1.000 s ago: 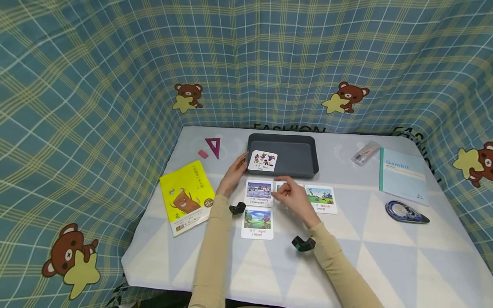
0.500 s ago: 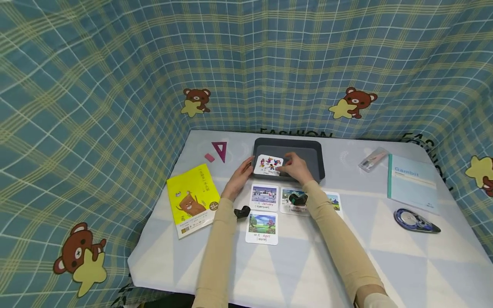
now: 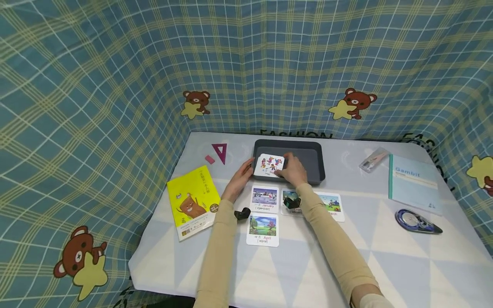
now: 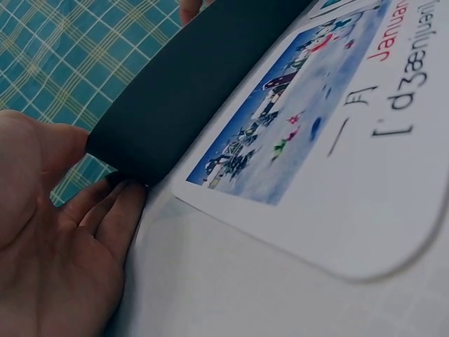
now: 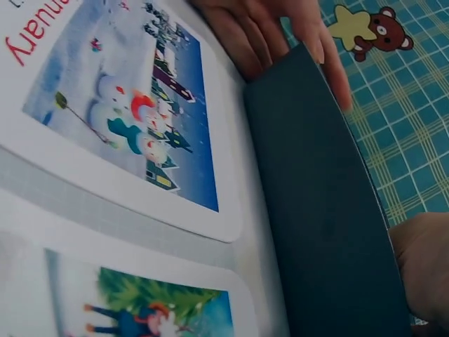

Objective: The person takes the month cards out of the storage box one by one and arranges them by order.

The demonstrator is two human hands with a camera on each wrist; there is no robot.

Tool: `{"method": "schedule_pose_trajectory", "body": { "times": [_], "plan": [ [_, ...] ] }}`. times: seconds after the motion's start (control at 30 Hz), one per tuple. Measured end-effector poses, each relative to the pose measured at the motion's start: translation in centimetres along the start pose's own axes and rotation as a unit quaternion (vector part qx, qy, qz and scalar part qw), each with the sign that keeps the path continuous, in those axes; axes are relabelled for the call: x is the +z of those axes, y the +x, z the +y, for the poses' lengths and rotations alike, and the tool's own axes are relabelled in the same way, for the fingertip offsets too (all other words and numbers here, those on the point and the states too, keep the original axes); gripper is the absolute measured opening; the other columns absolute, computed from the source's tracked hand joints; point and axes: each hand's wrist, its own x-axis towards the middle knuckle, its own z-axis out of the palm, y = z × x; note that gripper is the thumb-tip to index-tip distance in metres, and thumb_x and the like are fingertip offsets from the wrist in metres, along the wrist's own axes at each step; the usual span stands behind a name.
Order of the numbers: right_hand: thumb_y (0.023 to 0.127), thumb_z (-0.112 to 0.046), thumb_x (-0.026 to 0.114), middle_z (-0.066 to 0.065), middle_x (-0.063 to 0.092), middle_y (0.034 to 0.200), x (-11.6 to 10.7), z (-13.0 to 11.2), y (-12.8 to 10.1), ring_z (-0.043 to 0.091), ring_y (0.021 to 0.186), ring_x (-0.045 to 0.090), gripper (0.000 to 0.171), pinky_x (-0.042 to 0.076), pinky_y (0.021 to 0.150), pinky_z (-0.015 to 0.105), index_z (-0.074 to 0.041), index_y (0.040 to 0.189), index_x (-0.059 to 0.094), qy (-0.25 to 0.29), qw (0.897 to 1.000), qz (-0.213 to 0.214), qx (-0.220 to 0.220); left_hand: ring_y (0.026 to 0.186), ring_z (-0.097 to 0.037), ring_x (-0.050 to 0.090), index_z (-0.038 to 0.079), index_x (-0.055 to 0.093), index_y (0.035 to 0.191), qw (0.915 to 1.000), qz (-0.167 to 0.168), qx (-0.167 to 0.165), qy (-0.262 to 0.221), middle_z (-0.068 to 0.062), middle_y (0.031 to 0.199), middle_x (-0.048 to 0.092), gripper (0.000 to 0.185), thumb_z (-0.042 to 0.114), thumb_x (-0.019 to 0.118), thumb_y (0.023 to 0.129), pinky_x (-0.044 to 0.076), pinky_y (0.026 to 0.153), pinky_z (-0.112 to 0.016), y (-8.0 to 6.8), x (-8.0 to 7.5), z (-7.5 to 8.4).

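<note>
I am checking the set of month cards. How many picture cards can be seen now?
5. One in the grey tray, the May card; January card; April card; one card mostly under the right forearm; March card. More may be hidden.

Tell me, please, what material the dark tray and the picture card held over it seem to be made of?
The dark tray looks like matte moulded plastic: an even grey surface, rounded corners, no shine. The picture card looks like glossy coated cardboard, probably laminated: it stays flat, has rounded corners and printed colours. Both hands touch it; the right hand pinches its edge.
</note>
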Motion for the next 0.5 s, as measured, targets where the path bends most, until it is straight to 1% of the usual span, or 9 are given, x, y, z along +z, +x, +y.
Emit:
{"method": "schedule_pose_trajectory", "body": {
  "times": [0.13,0.23,0.3,0.4,0.5],
  "plan": [
    [0.087,-0.021,0.083,0.016,0.056,0.108,0.4,0.1,-0.1,0.031,0.084,0.054,0.074,0.045,0.069,0.047,-0.011,0.145,0.039,0.021,0.999,0.029,-0.034,0.151,-0.023,0.027,0.027,0.043,0.156,0.9999,-0.004,-0.003,-0.01,-0.009,0.165,0.029,0.048,0.018,0.049,0.109,0.03,0.121,-0.038,-0.1,-0.1,0.1],
    [0.088,-0.016,0.082,0.016,0.06,0.1,0.7,0.2,-0.1,0.03,0.075,0.053,0.072,0.043,0.064,0.043,-0.011,0.143,0.037,0.029,0.996,0.051,-0.066,0.152,-0.022,0.025,0.028,0.043,0.156,0.9999,-0.007,-0.008,-0.009,-0.009,0.166,0.028,0.048,0.019,0.049,0.109,0.029,0.122,-0.038,-0.3,-0.2,0.2],
    [0.09,-0.013,0.08,0.015,0.06,0.095,0.7,0.2,-0.1,0.029,0.07,0.054,0.07,0.043,0.062,0.042,-0.011,0.144,0.035,0.04,0.994,0.055,-0.086,0.152,-0.023,0.025,0.029,0.043,0.156,0.9999,-0.003,-0.01,-0.006,-0.01,0.166,0.027,0.048,0.019,0.049,0.109,0.029,0.121,-0.038,-0.3,-0.2,0.3],
    [0.093,-0.012,0.076,0.012,0.06,0.092,0.5,0.5,-0.2,0.025,0.072,0.058,0.067,0.048,0.063,0.04,-0.013,0.146,0.034,0.075,0.99,0.059,-0.104,0.152,-0.023,0.024,0.031,0.044,0.155,0.9999,0.002,-0.011,-0.001,-0.009,0.166,0.027,0.047,0.021,0.049,0.109,0.03,0.121,-0.039,-0.5,0.0,0.2],
    [0.096,-0.012,0.073,0.009,0.061,0.091,-0.4,0.6,-0.6,0.021,0.077,0.064,0.063,0.053,0.065,0.037,-0.016,0.147,0.036,0.122,0.983,0.07,-0.116,0.152,-0.022,0.025,0.032,0.045,0.155,0.9999,0.005,-0.008,0.003,-0.009,0.166,0.028,0.047,0.021,0.049,0.109,0.03,0.121,-0.039,-0.5,0.0,0.3]
  ]
}}
